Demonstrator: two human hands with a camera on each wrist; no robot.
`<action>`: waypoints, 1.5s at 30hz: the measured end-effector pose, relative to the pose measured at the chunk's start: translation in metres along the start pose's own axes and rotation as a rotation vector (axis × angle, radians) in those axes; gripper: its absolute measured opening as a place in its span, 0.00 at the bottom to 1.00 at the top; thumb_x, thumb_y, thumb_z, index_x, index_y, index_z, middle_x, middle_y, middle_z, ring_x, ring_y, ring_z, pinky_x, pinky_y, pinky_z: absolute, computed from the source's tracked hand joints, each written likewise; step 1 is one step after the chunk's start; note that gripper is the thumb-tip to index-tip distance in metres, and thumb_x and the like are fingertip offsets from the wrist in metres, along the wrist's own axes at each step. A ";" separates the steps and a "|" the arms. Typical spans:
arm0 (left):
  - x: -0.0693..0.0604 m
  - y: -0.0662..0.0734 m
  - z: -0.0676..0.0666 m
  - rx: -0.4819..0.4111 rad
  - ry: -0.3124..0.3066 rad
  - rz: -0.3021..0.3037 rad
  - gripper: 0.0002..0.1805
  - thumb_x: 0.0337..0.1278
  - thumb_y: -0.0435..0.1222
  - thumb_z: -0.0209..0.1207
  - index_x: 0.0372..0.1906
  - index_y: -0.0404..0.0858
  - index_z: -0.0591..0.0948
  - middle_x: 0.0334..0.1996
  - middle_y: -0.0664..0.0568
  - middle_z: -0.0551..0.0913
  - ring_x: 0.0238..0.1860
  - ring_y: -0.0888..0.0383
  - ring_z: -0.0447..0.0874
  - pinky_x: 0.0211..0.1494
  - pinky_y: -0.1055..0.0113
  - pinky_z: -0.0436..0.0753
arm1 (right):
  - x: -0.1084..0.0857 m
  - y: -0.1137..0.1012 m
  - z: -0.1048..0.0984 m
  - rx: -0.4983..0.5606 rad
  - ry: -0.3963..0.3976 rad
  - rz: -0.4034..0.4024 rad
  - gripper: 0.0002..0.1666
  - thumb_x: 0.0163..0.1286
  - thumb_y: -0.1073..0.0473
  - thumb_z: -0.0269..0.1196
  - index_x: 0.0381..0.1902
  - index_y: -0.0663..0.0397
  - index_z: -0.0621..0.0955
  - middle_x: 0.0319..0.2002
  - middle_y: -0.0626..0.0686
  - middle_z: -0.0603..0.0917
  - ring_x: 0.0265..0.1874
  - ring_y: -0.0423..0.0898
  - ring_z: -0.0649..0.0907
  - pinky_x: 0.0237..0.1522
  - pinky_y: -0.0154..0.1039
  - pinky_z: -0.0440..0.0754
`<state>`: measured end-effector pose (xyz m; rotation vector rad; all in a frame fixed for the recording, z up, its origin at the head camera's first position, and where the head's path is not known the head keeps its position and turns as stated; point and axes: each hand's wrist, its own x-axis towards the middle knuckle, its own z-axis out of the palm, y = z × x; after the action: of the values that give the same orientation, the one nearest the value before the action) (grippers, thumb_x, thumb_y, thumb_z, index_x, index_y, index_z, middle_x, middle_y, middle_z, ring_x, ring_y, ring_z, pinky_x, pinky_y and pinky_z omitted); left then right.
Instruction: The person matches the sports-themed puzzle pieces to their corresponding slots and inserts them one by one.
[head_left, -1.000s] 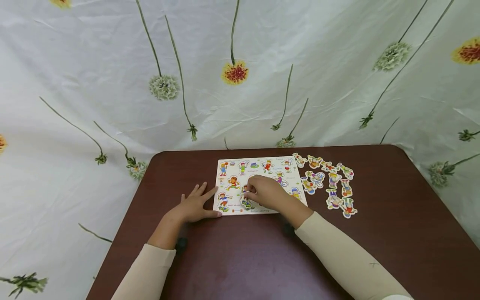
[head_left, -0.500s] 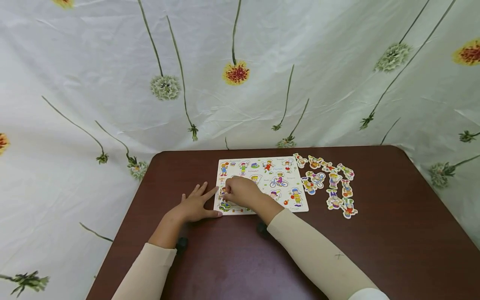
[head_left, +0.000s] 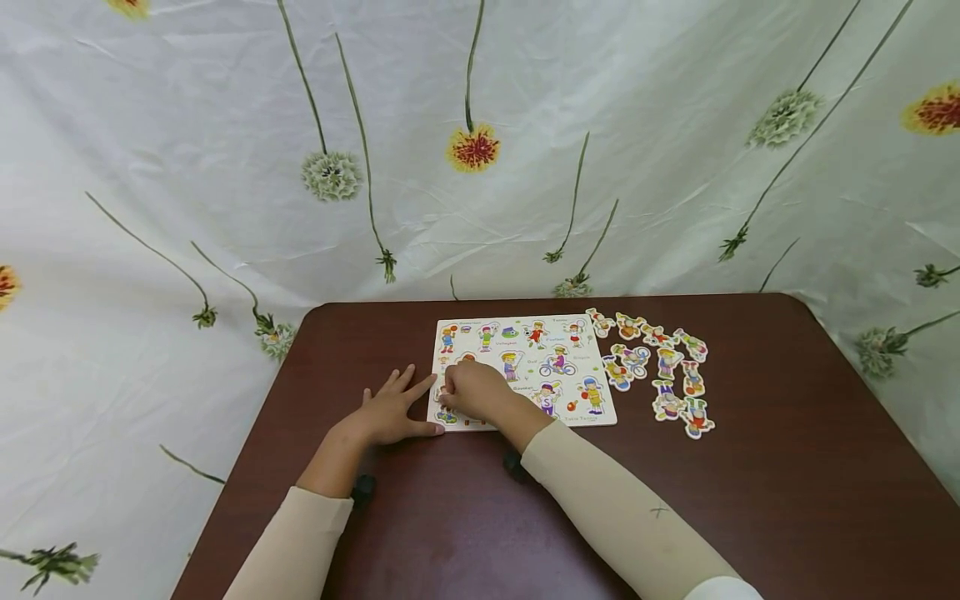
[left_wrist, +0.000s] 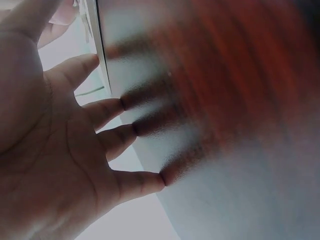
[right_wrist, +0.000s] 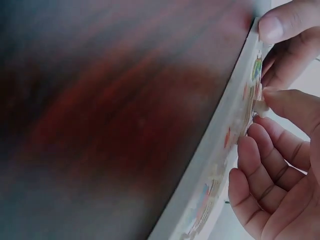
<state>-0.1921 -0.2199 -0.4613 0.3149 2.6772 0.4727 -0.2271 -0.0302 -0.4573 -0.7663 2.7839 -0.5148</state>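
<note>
A white picture puzzle board [head_left: 527, 377] with printed sports figures lies on the table. Flat beside its left edge, my left hand [head_left: 386, 415] has its fingers spread, the index fingertip and thumb touching the board's edge. My right hand [head_left: 482, 390] is over the board's lower left corner, thumb and index finger pinching a puzzle piece [head_left: 446, 416], mostly hidden beneath the hand. In the right wrist view a small pale knob [right_wrist: 260, 107] shows between thumb and fingertip, and the other fingers curl loosely near the board.
Several loose cut-out figure pieces [head_left: 668, 362] lie to the right of the board, some touching or overlapping. The dark brown table [head_left: 480, 517] reaches back to a white flower-print cloth [head_left: 645, 167].
My right hand has moved left across the board's lower row, from the rollerskating figure to the lower left corner, uncovering figures in the middle. My left hand has stayed put.
</note>
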 end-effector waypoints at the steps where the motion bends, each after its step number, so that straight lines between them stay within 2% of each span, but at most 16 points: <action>1: 0.000 0.000 0.000 0.003 0.001 0.000 0.53 0.55 0.64 0.65 0.81 0.54 0.56 0.82 0.37 0.44 0.82 0.33 0.39 0.70 0.20 0.43 | 0.000 0.000 0.000 0.004 -0.001 0.002 0.15 0.69 0.47 0.68 0.27 0.46 0.79 0.28 0.43 0.80 0.26 0.38 0.75 0.31 0.34 0.74; 8: 0.000 0.001 -0.001 0.008 0.004 0.001 0.53 0.55 0.64 0.65 0.81 0.54 0.56 0.82 0.37 0.44 0.82 0.33 0.39 0.70 0.19 0.43 | 0.000 0.000 0.002 0.017 -0.013 0.011 0.13 0.68 0.49 0.68 0.29 0.48 0.79 0.29 0.44 0.79 0.27 0.39 0.76 0.32 0.34 0.74; 14: -0.001 0.002 -0.001 0.013 0.003 -0.001 0.52 0.55 0.63 0.65 0.81 0.53 0.56 0.82 0.37 0.44 0.82 0.33 0.39 0.70 0.19 0.43 | 0.000 0.001 0.003 0.069 -0.026 0.030 0.11 0.67 0.52 0.70 0.30 0.49 0.80 0.28 0.43 0.79 0.25 0.38 0.75 0.29 0.33 0.72; 18: -0.001 0.002 -0.001 0.011 0.001 -0.004 0.52 0.56 0.63 0.65 0.81 0.53 0.56 0.82 0.37 0.44 0.82 0.33 0.39 0.70 0.20 0.43 | -0.002 0.003 0.005 0.111 -0.008 0.031 0.10 0.67 0.52 0.70 0.33 0.50 0.82 0.29 0.44 0.81 0.25 0.37 0.75 0.30 0.32 0.72; 22: -0.001 0.002 -0.001 0.012 0.002 -0.005 0.52 0.55 0.63 0.65 0.81 0.53 0.56 0.82 0.37 0.44 0.82 0.33 0.39 0.70 0.20 0.43 | -0.009 0.006 0.004 0.214 0.027 0.034 0.09 0.68 0.52 0.69 0.39 0.51 0.83 0.31 0.45 0.83 0.26 0.38 0.76 0.32 0.32 0.74; 27: 0.000 0.002 0.000 0.016 0.003 -0.013 0.52 0.55 0.63 0.65 0.81 0.53 0.56 0.82 0.37 0.45 0.82 0.33 0.40 0.71 0.20 0.44 | -0.021 0.013 -0.001 0.358 0.115 0.043 0.10 0.70 0.55 0.66 0.44 0.54 0.85 0.35 0.48 0.85 0.31 0.39 0.79 0.36 0.34 0.77; 36: 0.000 0.001 0.001 0.007 0.003 -0.017 0.53 0.55 0.63 0.65 0.81 0.52 0.56 0.82 0.37 0.45 0.82 0.33 0.39 0.72 0.21 0.42 | -0.043 0.048 -0.018 0.461 0.303 0.126 0.10 0.70 0.56 0.66 0.45 0.54 0.85 0.37 0.50 0.86 0.37 0.43 0.83 0.43 0.40 0.81; 40: 0.000 -0.001 0.000 -0.002 -0.001 -0.011 0.53 0.55 0.63 0.66 0.82 0.51 0.55 0.82 0.37 0.44 0.82 0.34 0.39 0.72 0.22 0.42 | -0.054 0.070 -0.027 0.487 0.350 0.201 0.11 0.71 0.55 0.66 0.47 0.54 0.84 0.39 0.51 0.86 0.40 0.46 0.84 0.47 0.44 0.82; 45: 0.000 -0.002 -0.001 -0.025 -0.003 -0.014 0.54 0.55 0.63 0.66 0.82 0.51 0.54 0.82 0.38 0.44 0.82 0.35 0.38 0.73 0.22 0.41 | -0.069 0.104 -0.037 0.470 0.388 0.269 0.13 0.71 0.56 0.65 0.48 0.56 0.84 0.42 0.55 0.86 0.43 0.50 0.84 0.49 0.48 0.81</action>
<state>-0.1925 -0.2222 -0.4614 0.2896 2.6662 0.5007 -0.2268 0.0996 -0.4554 -0.2002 2.8432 -1.3140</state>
